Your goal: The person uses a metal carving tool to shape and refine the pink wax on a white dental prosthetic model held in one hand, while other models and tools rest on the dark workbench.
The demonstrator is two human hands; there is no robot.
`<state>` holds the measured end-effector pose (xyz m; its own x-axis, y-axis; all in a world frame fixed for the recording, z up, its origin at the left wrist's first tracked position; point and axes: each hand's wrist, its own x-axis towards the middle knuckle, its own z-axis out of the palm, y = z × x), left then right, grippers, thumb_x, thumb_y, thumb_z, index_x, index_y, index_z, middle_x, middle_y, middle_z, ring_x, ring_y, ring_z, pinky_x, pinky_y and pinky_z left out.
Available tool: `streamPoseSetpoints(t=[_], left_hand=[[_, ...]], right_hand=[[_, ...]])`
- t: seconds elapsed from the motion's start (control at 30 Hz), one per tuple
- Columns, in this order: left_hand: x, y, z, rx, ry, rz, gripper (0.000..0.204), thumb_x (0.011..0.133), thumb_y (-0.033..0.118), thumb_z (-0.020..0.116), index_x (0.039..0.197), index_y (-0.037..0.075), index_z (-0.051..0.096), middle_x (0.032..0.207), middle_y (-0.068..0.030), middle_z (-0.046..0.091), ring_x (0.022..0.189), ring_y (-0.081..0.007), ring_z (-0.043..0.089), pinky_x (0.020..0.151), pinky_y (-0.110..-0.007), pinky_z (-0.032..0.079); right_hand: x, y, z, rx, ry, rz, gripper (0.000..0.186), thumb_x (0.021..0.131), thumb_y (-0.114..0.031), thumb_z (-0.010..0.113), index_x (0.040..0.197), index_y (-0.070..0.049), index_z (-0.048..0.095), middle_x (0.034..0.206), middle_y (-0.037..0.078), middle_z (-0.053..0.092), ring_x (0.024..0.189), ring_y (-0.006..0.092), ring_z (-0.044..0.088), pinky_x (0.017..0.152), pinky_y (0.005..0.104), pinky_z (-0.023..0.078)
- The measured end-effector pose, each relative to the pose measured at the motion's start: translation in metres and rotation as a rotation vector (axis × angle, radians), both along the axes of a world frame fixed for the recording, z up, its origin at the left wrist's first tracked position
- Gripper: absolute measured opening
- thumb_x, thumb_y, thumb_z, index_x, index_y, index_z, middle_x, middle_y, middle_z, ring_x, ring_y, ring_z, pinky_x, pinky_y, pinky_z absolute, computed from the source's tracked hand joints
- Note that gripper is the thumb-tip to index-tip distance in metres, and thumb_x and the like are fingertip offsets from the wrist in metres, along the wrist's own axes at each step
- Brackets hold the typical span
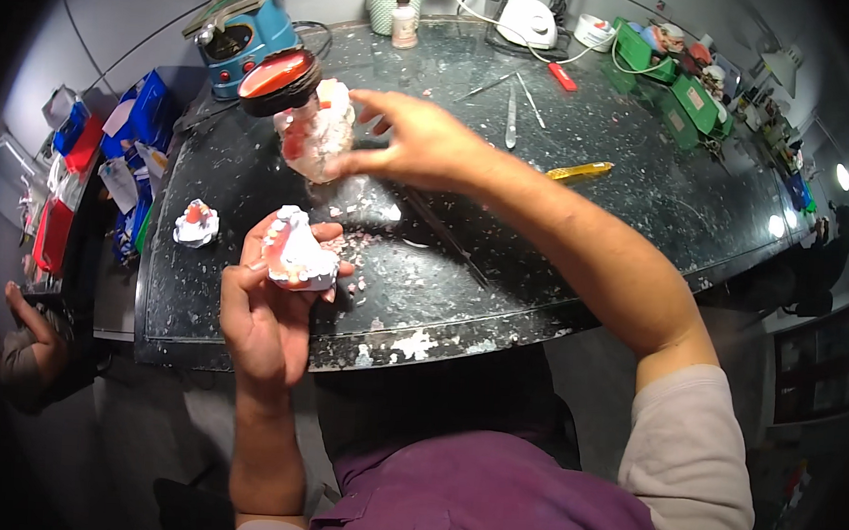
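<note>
My left hand (272, 329) cradles a white dental cast (298, 256) with pink material along its side. My right hand (397, 139), arm stretched forward, has thumb and fingertips against a plaster assembly (311, 139) with pink-red patches, topped by a round black piece with a red surface (273, 73). A small white cast (196, 226) with an orange-pink top rests left of my left hand. White crumbs and flakes (354, 242) lie on the black worktop (579, 254), beside a long, thin dark tool (445, 233).
A blue machine (235, 34), white bottle (404, 29), white device (527, 23) and green bins (687, 111) line the back. Metal tools (511, 116) and a yellow-handled tool (578, 171) lie at right. Blue bins (139, 116) stand left; another person's hand (19, 306) shows at far left.
</note>
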<state>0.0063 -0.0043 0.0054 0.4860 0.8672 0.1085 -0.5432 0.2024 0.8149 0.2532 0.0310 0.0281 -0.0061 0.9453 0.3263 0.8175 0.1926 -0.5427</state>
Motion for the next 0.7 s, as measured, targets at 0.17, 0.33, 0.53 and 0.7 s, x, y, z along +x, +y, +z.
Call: streamPoseSetpoints(t=[0.17,0.33,0.53,0.7], left_hand=[[0.018,0.024,0.038,0.086,0.259,-0.465,0.057,0.094,0.031,0.044,0.138,-0.003,0.041,0.116,-0.0268,0.065,0.086,-0.0278,0.072,0.072,-0.029,0.056],[0.062,0.048,0.058,0.148,0.344,-0.641,0.057,0.089,0.037,0.054,0.136,0.006,0.047,0.098,-0.0095,0.059,0.085,-0.0176,0.061,0.076,-0.036,0.055],[0.076,0.039,0.024,0.544,0.514,-0.409,0.055,0.082,-0.002,0.061,0.135,0.004,0.05,0.109,-0.0009,0.053,0.091,-0.0059,0.05,0.082,-0.018,0.04],[0.07,0.042,0.028,0.541,0.457,-0.417,0.062,0.076,0.0,0.059,0.137,-0.002,0.047,0.106,-0.0095,0.059,0.093,-0.0143,0.06,0.089,-0.033,0.051]], right_hand=[[0.136,-0.024,0.021,0.019,-0.1,-0.422,0.042,0.089,-0.041,0.071,0.109,-0.004,0.073,0.098,0.013,0.075,0.09,0.0216,0.071,0.082,0.034,0.054],[0.168,-0.04,-0.003,-0.094,-0.291,-0.706,0.03,0.08,-0.035,0.079,0.097,-0.01,0.077,0.09,0.013,0.074,0.088,0.0299,0.072,0.083,0.0427,0.055],[0.178,-0.043,-0.007,-0.149,-0.431,-0.794,0.016,0.086,-0.017,0.063,0.092,-0.008,0.076,0.091,0.017,0.073,0.091,0.0346,0.07,0.083,0.0465,0.055],[0.188,-0.049,-0.009,-0.046,-0.331,-0.695,0.02,0.087,-0.018,0.066,0.098,-0.004,0.074,0.093,0.019,0.072,0.09,0.0371,0.069,0.083,0.0458,0.053]])
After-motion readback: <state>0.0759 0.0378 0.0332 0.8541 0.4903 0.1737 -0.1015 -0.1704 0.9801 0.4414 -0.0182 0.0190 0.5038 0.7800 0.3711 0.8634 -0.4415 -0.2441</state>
